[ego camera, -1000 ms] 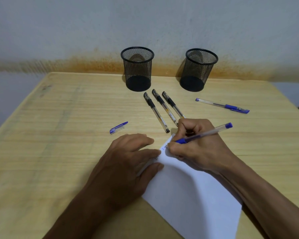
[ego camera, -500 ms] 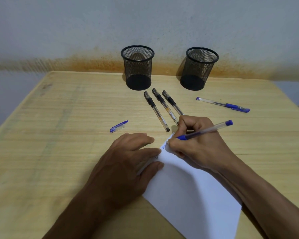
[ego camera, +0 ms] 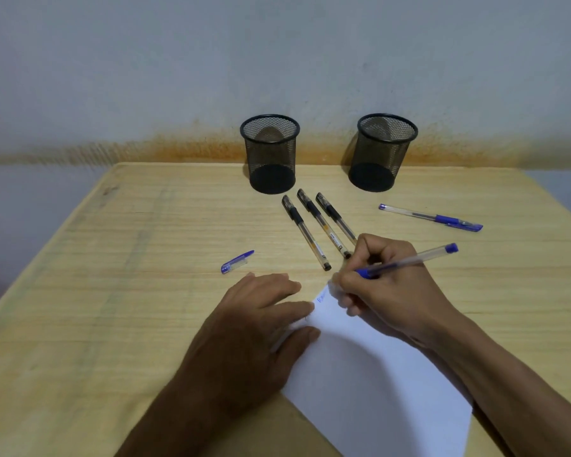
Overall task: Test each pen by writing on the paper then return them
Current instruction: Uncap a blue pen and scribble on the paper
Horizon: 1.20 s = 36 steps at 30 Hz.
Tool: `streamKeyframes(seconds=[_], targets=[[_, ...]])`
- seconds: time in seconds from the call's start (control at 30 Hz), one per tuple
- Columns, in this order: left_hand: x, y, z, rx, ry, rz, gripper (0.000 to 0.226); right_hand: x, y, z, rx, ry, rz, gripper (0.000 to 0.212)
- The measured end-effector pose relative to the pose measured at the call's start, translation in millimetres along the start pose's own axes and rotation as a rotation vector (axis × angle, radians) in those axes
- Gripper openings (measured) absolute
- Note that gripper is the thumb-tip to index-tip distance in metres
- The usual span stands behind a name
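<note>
The wooden tabletop (ego camera: pixel 112 308) fills most of the view, and a white sheet of paper (ego camera: pixel 376 384) lies on it at an angle under both hands. The left hand (ego camera: pixel 254 328) lies flat with its fingers (ego camera: pixel 297 308) straight, pressing the paper's edge down. Just beside those fingers, the right hand (ego camera: pixel 386 291) has its fingers (ego camera: pixel 350 278) curled round a blue pen (ego camera: pixel 406 260), the tip down at the paper's far corner, where a short blue scribble (ego camera: pixel 321 296) shows. Well beyond the fingers, at the tabletop's far edge, stand two black mesh pen cups (ego camera: pixel 270 153) (ego camera: pixel 381 151), side by side and apart. Between the cups and the right fingers lie three black pens (ego camera: pixel 305 232) (ego camera: pixel 323 224) (ego camera: pixel 336 218), fanned close together. A second blue pen (ego camera: pixel 431 217), capped, lies off beyond the writing hand. A loose blue cap (ego camera: pixel 237 262) sits near the left fingertips.
</note>
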<state>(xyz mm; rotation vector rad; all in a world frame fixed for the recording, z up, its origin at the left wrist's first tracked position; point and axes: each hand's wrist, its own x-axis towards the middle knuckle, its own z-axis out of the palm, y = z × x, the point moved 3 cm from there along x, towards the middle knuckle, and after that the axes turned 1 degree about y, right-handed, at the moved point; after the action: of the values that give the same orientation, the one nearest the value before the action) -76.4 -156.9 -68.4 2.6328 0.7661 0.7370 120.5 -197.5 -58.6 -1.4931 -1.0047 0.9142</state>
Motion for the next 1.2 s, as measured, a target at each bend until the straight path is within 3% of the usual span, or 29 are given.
streamKeyframes(seconds=[0.1, 0.17, 0.27, 0.37, 0.47, 0.6, 0.8, 0.97, 1.2], targets=[[4.9, -3.9, -10.3, 0.075, 0.2, -0.045, 0.021, 0.1, -1.1, -0.6, 0.061, 0.019, 0.02, 0.022], [8.2, -11.3, -21.3, 0.124, 0.339, -0.2, 0.021, -0.9, -0.7, 1.1, 0.065, 0.021, 0.011, 0.02], [12.4, -26.1, -30.3, 0.188, 0.294, -0.403, 0.026, -3.3, 0.2, 1.5, 0.107, 0.032, 0.016, 0.017], [13.7, -35.5, -27.9, 0.247, 0.202, -0.477, 0.016, -6.1, -3.0, -0.5, 0.132, 0.018, 0.009, 0.017], [15.7, -33.5, -26.3, 0.237, 0.192, -0.482, 0.007, -8.2, -6.4, -1.8, 0.151, 0.006, -0.002, 0.021], [18.9, -20.5, -29.6, 0.206, 0.242, -0.462, 0.014, -12.7, -14.2, -5.0, 0.216, 0.012, 0.011, 0.019], [23.4, 21.5, -43.3, -0.205, 0.419, -0.412, 0.012, -35.0, -54.9, -16.5, 0.127, 0.088, -0.168, 0.012], [27.5, 38.6, -43.0, -0.381, 0.379, -0.323, 0.013, -47.5, -76.9, -15.1, 0.099, 0.15, -0.304, 0.016], [25.1, 43.6, -42.3, -0.407, 0.401, -0.27, 0.011, -54.0, -80.4, -15.6, -0.004, 0.194, -0.37, 0.018]])
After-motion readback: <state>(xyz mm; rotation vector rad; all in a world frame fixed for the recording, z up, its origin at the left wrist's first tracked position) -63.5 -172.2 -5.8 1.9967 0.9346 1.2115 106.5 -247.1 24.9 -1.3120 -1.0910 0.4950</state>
